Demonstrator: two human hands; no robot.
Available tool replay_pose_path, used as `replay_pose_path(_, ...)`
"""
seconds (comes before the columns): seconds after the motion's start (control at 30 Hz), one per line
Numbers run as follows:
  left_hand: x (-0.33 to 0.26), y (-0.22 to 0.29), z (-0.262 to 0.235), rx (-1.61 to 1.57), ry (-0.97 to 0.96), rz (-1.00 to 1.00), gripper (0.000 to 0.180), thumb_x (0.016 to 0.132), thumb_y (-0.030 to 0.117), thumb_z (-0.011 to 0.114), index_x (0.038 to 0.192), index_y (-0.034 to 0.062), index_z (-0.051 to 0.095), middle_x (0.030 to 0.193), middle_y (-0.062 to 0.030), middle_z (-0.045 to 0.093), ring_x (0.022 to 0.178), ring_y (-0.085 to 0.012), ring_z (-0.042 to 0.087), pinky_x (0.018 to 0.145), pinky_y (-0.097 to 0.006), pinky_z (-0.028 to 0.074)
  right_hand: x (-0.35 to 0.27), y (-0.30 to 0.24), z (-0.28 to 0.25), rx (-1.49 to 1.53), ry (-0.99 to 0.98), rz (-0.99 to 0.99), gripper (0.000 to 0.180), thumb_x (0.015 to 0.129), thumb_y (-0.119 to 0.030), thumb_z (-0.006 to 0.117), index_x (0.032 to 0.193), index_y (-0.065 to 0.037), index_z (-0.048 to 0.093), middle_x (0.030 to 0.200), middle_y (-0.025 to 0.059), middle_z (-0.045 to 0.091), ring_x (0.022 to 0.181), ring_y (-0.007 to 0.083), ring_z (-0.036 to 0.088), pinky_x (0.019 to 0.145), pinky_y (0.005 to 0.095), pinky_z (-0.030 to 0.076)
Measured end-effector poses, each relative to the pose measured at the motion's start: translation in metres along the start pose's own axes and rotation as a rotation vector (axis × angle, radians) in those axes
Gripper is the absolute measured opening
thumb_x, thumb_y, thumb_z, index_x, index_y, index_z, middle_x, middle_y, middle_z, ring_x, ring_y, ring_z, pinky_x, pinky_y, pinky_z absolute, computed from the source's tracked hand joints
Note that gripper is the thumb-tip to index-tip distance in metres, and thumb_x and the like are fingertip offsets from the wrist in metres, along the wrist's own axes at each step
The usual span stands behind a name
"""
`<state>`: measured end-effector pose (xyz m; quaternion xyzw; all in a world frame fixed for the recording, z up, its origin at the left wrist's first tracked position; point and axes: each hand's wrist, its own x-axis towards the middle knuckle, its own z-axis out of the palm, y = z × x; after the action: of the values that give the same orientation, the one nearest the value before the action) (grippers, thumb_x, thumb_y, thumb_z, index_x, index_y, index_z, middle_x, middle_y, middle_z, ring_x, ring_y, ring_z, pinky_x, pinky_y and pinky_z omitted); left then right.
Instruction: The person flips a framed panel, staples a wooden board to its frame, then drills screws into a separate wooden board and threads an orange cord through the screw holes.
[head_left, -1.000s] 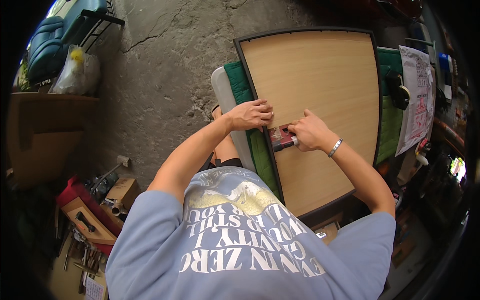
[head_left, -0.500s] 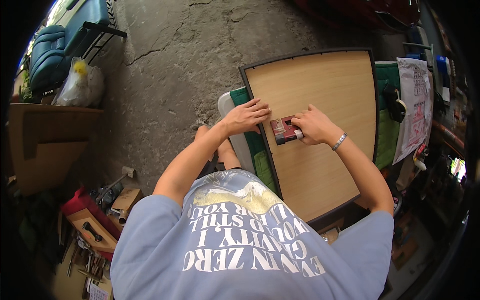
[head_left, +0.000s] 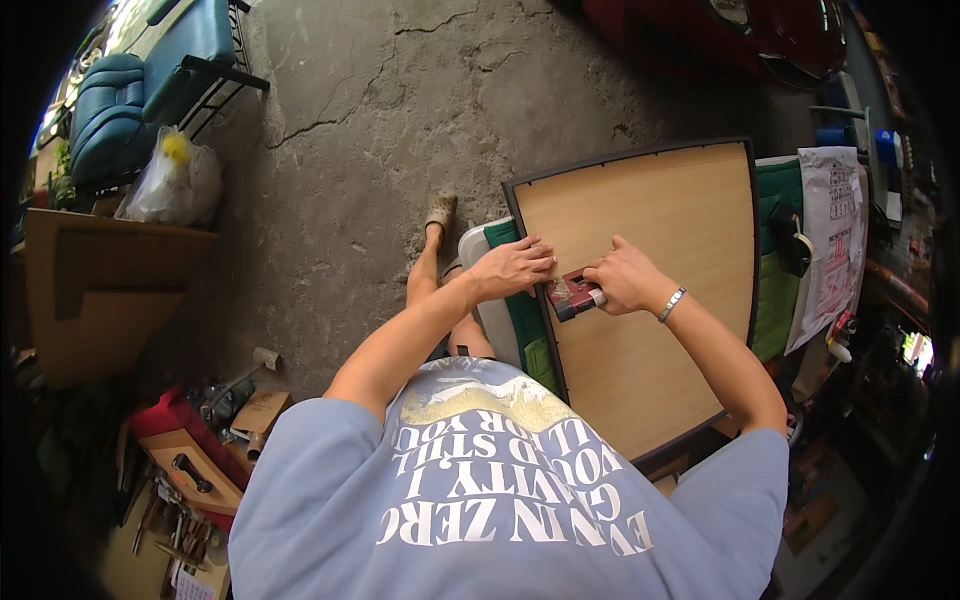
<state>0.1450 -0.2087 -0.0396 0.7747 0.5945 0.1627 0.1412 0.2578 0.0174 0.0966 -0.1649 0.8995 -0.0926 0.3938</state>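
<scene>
A dark-rimmed frame (head_left: 633, 160) with a pale wood-coloured back panel (head_left: 640, 365) lies across a green padded surface. My right hand (head_left: 628, 280) is wrapped round the rear of a red and dark staple gun (head_left: 570, 297), which lies low over the panel. The tool's front end is against the inner side of the frame's left rim. At that same rim, just beyond the tool's nose, my left hand (head_left: 510, 270) has its fingers bent over the edge and its thumb on the outer side. Part of the tool is hidden beneath my right fingers.
A tape roll (head_left: 803, 250) and a printed sheet (head_left: 828, 225) hang past the frame's right side. On the left are a cardboard box (head_left: 110, 300), a plastic bag (head_left: 175, 185) and a blue seat (head_left: 190, 60). Tools clutter the lower left; a red car (head_left: 740, 35) stands beyond.
The staple gun has moved left, up to the frame's rim. My left fingers, earlier stretched over the panel, are now bent at the edge. My view has shifted, bringing a foot in a clog into sight.
</scene>
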Motion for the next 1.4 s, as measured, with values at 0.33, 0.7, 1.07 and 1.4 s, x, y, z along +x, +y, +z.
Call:
replay_pose_path(0.33,0.05,-0.047,-0.014,-1.123,1.522,-1.292,0.059,0.112,0.048,0.034,0.14,0.0006,0.055,0.139,-0.0204,0.059,0.134,-0.0336,0.053,0.115,-0.044,0.04,0.034,0.053,-0.076,0.132,0.155,0.134,0.023,0.077,-0.023,0.069,0.097,-0.011,0.069,0.096,0.009,0.071,0.092,0.0293,0.068,0.091,0.0427,0.044)
replay_pose_path(0.7,0.063,-0.075,0.002,-2.146,0.971,-1.674,0.086,0.106,0.068,0.019,0.097,-0.0005,0.07,0.082,-0.0115,0.07,0.073,-0.0249,0.065,0.069,-0.036,0.054,0.087,0.051,-0.108,0.013,-0.019,0.093,0.02,0.069,-0.027,0.07,0.082,-0.012,0.07,0.082,0.007,0.072,0.08,0.0258,0.068,0.09,0.0414,0.045)
replay_pose_path(1.07,-0.073,-0.153,0.023,-2.003,0.386,-1.329,0.076,0.108,0.061,0.033,0.143,-0.0039,0.053,0.142,-0.0179,0.062,0.131,-0.0315,0.059,0.11,-0.043,0.045,-0.007,-0.017,-0.077,0.109,0.33,0.694,0.026,0.079,-0.011,0.07,0.104,-0.01,0.066,0.104,0.0095,0.064,0.101,0.0281,0.059,0.095,0.0414,0.043)
replay_pose_path(1.4,-0.337,-0.262,-0.051,-1.129,-0.257,-1.792,0.032,0.103,0.037,0.053,0.109,0.0079,0.065,0.103,-0.0098,0.069,0.092,-0.0337,0.065,0.075,-0.043,0.052,-0.121,-0.328,0.09,1.204,0.362,1.997,0.033,0.085,-0.015,0.063,0.115,0.0,0.064,0.115,0.0236,0.07,0.109,0.0423,0.066,0.095,0.051,0.051)
